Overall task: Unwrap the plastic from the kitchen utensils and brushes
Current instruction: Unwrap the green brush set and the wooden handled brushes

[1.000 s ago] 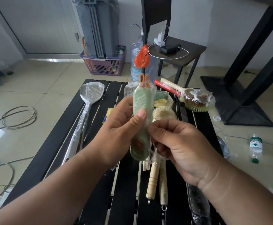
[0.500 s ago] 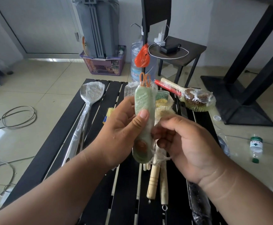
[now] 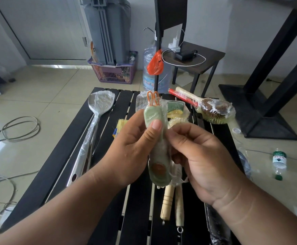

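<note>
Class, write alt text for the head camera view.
Two hands hold a plastic-wrapped green brush above a black slatted table: the left hand grips it, the right hand pinches its wrap. A wrapped spoon lies on the table.

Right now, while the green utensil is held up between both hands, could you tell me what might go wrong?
1. The left hand holds the wrapped green utensil by slick film; it might slip as the right hand picks at the wrap.
2. It hangs above the wooden-handled brushes; a drop could scatter them.
3. The wrapped round brush overhangs the table edge; a jolt might tip it off.
</note>
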